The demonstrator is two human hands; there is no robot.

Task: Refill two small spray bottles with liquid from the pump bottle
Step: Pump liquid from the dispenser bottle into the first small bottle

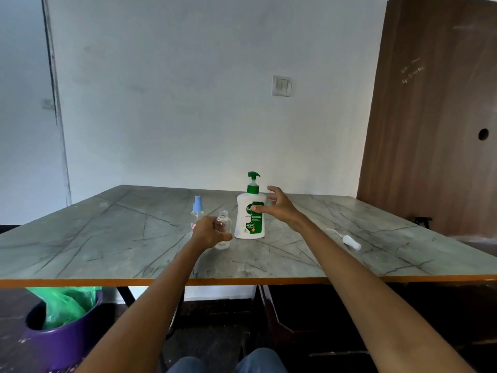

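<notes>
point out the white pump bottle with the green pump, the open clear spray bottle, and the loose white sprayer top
white pump bottle with green pump (243, 224), head view, white body left of label
open clear small spray bottle (225, 223), head view, shoulder under neck
loose white sprayer top (351, 242), head view, cap body

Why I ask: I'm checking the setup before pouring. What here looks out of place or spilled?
Nothing is spilled. One oddity: a white spray head with its dip tube lies on its side on the table, right of the pump bottle, apart from the open clear bottle that the left hand grips.
</notes>
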